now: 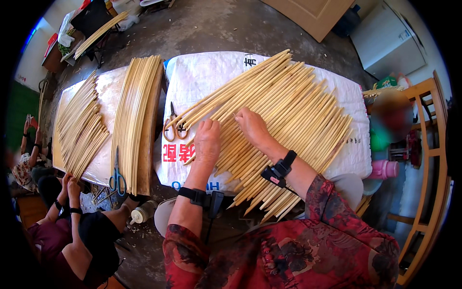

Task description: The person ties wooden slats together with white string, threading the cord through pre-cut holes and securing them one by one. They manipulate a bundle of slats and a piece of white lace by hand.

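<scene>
A wide layer of pale yellow straw stalks lies slantwise across a white woven sheet. Over its left part, my left hand is closed around stalks, with the fingertips hidden under the knuckles. Just to the right, my right hand is closed too, thumb and forefinger pinched at a stalk; the exact grip is partly covered. Both hands rest close together above the layer. Left of my left hand, a pair of scissors with brown handles lies on the sheet, partly under the stalk ends.
A wooden table on the left carries a straight straw bundle, a slanted straw layer and blue-handled scissors. A co-worker's hands touch that layer. A wooden chair and pink flask stand right.
</scene>
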